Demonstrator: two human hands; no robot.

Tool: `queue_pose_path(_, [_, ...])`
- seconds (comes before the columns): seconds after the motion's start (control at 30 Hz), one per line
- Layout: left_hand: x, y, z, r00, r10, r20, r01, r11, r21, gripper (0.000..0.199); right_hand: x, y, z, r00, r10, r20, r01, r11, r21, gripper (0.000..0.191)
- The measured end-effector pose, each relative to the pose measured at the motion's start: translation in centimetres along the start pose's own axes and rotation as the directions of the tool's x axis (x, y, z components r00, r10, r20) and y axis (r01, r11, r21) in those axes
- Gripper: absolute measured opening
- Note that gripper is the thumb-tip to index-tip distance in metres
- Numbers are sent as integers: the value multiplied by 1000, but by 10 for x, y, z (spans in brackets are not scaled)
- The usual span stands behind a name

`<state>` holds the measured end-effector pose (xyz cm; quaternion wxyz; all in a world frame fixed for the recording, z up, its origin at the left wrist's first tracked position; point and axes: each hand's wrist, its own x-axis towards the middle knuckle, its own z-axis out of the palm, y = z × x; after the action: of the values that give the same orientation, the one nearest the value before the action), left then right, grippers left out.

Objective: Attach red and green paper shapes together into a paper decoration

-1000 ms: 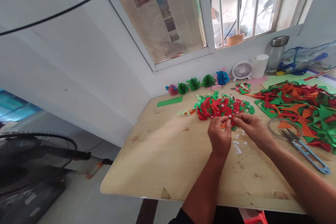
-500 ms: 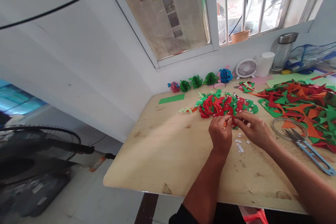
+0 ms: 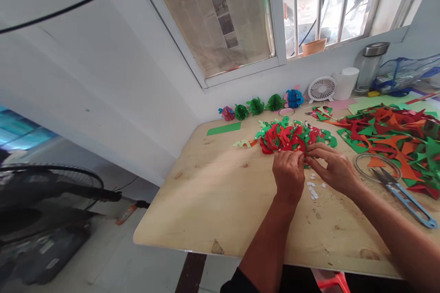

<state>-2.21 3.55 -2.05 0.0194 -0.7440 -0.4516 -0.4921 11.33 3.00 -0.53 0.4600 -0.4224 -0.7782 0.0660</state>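
Observation:
My left hand [image 3: 288, 171] is closed, with thumb and fingertips together at the near edge of a pile of red and green paper cutouts [image 3: 280, 137]. My right hand [image 3: 330, 167] meets it from the right, fingers bent in a pinch. Between the two sets of fingertips a bit of a red paper piece [image 3: 304, 157] shows; the rest is hidden by the fingers. Small white squares [image 3: 313, 191] lie scattered on the wood just below the hands. A pale green and orange cutout [image 3: 243, 143] sticks out at the pile's left.
Blue thread snips [image 3: 407, 199] and a clear tape roll [image 3: 378, 167] lie at right, beside a heap of paper scraps [image 3: 395, 132]. Along the wall stand folded paper figures [image 3: 256, 106], a small white fan [image 3: 322, 89] and a glass bottle [image 3: 371, 68]. A green strip [image 3: 223, 129] lies at back left.
The left hand's fingers have turned over and now cover more of the red piece. The right hand stays close by, its fingertips shifted only slightly. The pile looks the same.

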Motion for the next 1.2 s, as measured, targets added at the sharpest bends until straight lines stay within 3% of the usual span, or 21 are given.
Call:
queue_pose_path(0.23, [3, 2, -5, 996, -76, 54, 80, 993, -88, 17, 0, 0, -1, 999, 41, 15, -40, 999, -7, 11])
queue_pose_path(0.53, [10, -1, -14, 986, -69, 152, 98, 976, -193, 16, -1, 5, -4, 996, 67, 52, -68, 998, 16, 11])
queue_pose_path(0.9, [9, 1, -12, 985, -82, 154, 108, 980, -166, 15, 0, 3, -2, 998, 58, 40, -59, 998, 19, 12])
queue_pose_path(1.2, [7, 1, -8, 971, -191, 142, 219, 953, -211, 12, 1, 0, 0, 991, 125, 42, -127, 990, 56, 15])
